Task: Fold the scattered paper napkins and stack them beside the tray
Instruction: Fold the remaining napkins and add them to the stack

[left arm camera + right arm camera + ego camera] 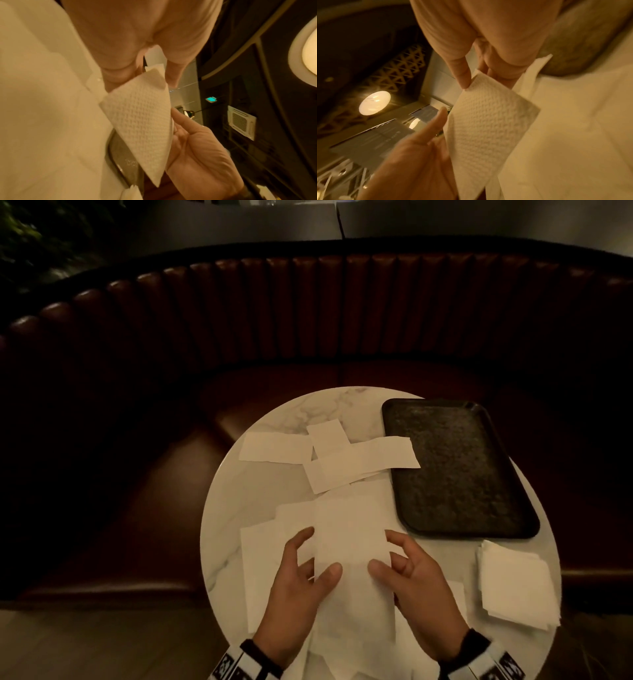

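Left hand [301,577] pinches the napkin [352,556] by its left edge, above loose sheets on the table [226,501]. Embossed paper: light, limp, tears easily, so best taken at edges or corners. Right hand [418,577] pinches the opposite edge; tray [459,467] and folded stack [517,580] lie further right.

Held napkin [352,556] hides loose napkins [263,559] beneath.
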A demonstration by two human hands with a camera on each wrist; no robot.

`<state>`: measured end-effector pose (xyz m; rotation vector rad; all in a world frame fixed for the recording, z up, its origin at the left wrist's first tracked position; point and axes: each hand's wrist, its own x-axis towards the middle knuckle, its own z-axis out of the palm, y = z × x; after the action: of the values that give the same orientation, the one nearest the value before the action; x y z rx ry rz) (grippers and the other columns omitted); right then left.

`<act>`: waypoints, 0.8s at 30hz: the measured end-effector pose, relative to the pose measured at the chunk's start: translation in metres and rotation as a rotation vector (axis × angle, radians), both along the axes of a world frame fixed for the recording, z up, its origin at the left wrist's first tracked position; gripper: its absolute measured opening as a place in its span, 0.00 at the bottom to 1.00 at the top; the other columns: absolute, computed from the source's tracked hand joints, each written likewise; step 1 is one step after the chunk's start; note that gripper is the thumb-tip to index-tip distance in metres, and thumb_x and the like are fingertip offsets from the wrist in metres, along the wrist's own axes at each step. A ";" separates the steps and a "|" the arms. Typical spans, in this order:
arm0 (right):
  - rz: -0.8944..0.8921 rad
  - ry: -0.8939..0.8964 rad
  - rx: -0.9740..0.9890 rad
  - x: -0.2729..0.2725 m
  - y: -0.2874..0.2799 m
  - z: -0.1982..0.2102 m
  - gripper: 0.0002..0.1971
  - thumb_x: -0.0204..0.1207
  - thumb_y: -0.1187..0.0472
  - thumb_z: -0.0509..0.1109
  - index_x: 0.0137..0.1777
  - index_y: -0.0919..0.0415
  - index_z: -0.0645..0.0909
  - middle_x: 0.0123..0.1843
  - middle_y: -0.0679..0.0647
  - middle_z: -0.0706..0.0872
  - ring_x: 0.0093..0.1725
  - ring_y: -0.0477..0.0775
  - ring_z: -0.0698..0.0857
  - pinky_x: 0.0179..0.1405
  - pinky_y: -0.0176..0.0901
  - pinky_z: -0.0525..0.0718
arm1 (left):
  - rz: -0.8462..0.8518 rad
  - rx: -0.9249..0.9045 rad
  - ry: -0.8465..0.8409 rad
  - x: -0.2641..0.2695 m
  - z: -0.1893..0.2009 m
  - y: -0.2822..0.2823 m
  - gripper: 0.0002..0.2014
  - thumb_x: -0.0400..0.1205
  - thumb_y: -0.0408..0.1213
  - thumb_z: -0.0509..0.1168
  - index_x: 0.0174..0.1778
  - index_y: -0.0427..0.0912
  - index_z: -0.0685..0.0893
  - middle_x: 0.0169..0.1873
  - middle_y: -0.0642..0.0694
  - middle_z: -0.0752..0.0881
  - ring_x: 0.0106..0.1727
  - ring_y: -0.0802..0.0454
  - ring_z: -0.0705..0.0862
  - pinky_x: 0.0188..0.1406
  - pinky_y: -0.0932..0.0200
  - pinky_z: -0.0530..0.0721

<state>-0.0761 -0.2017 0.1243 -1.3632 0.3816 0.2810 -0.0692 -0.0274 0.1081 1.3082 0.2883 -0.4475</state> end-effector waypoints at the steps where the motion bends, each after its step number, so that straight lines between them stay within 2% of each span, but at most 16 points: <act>1: -0.002 -0.028 -0.014 -0.003 0.001 0.006 0.19 0.78 0.72 0.67 0.63 0.51 0.76 0.49 0.57 0.93 0.49 0.59 0.92 0.49 0.53 0.88 | 0.002 0.016 -0.064 0.000 0.006 -0.001 0.29 0.77 0.35 0.76 0.70 0.56 0.71 0.53 0.41 0.92 0.56 0.42 0.90 0.57 0.41 0.88; 4: -0.025 -0.072 -0.040 -0.010 0.004 0.018 0.20 0.77 0.72 0.68 0.65 0.52 0.76 0.47 0.54 0.93 0.49 0.55 0.92 0.49 0.50 0.88 | 0.023 0.123 -0.205 -0.001 0.021 -0.001 0.25 0.80 0.26 0.70 0.69 0.48 0.72 0.48 0.44 0.93 0.51 0.46 0.92 0.48 0.53 0.89; 7: -0.106 -0.141 -0.093 -0.014 0.007 0.025 0.29 0.73 0.72 0.73 0.68 0.45 0.72 0.42 0.54 0.92 0.46 0.58 0.91 0.49 0.49 0.89 | -0.007 0.202 -0.321 -0.005 0.030 0.004 0.29 0.80 0.28 0.71 0.70 0.59 0.69 0.50 0.49 0.92 0.53 0.49 0.91 0.52 0.51 0.89; 10: -0.051 -0.247 -0.192 -0.020 0.010 0.030 0.36 0.70 0.71 0.77 0.70 0.35 0.70 0.44 0.57 0.91 0.47 0.63 0.89 0.53 0.53 0.88 | -0.024 0.276 -0.441 -0.009 0.036 0.012 0.29 0.79 0.31 0.72 0.68 0.68 0.73 0.52 0.52 0.90 0.57 0.50 0.89 0.56 0.52 0.88; 12: 0.008 -0.272 -0.240 -0.023 0.012 0.033 0.30 0.69 0.70 0.78 0.62 0.35 0.79 0.48 0.53 0.92 0.47 0.59 0.90 0.50 0.52 0.89 | -0.037 0.346 -0.537 -0.011 0.041 0.016 0.22 0.79 0.32 0.72 0.61 0.67 0.81 0.55 0.57 0.89 0.59 0.55 0.87 0.58 0.58 0.86; 13: 0.025 -0.277 -0.289 -0.024 0.013 0.033 0.25 0.69 0.69 0.78 0.57 0.37 0.84 0.50 0.49 0.91 0.46 0.55 0.90 0.50 0.51 0.90 | -0.050 0.403 -0.587 -0.012 0.043 0.017 0.19 0.80 0.33 0.72 0.57 0.66 0.84 0.54 0.61 0.88 0.59 0.58 0.86 0.57 0.61 0.86; 15: 0.035 -0.290 -0.397 -0.026 0.015 0.034 0.16 0.69 0.66 0.79 0.50 0.42 0.88 0.50 0.40 0.90 0.46 0.49 0.90 0.50 0.48 0.89 | -0.081 0.522 -0.664 -0.012 0.046 0.021 0.14 0.80 0.38 0.73 0.54 0.66 0.85 0.52 0.62 0.87 0.57 0.59 0.85 0.51 0.61 0.86; 17: 0.031 -0.335 -0.497 -0.027 0.015 0.035 0.12 0.70 0.63 0.79 0.47 0.43 0.88 0.48 0.38 0.89 0.47 0.45 0.88 0.50 0.41 0.87 | -0.118 0.613 -0.709 -0.011 0.046 0.024 0.13 0.77 0.41 0.74 0.52 0.66 0.86 0.49 0.62 0.86 0.53 0.58 0.84 0.45 0.61 0.84; 20: 0.031 -0.400 -0.640 -0.029 0.016 0.037 0.09 0.70 0.60 0.78 0.44 0.42 0.87 0.45 0.36 0.88 0.47 0.42 0.85 0.47 0.34 0.83 | -0.119 0.702 -0.723 -0.010 0.047 0.026 0.13 0.76 0.39 0.76 0.48 0.65 0.86 0.45 0.62 0.85 0.50 0.60 0.83 0.44 0.68 0.81; 24: 0.007 -0.370 -0.643 -0.029 0.013 0.040 0.06 0.71 0.58 0.78 0.39 0.45 0.87 0.43 0.40 0.87 0.46 0.43 0.84 0.48 0.39 0.84 | -0.068 0.730 -0.707 -0.008 0.056 0.027 0.08 0.76 0.37 0.75 0.41 0.58 0.87 0.39 0.60 0.84 0.47 0.60 0.82 0.43 0.73 0.75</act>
<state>-0.1053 -0.1882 0.1638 -2.0042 0.1556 -0.1082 -0.0773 -0.0005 0.1640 2.0979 -0.2176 0.1099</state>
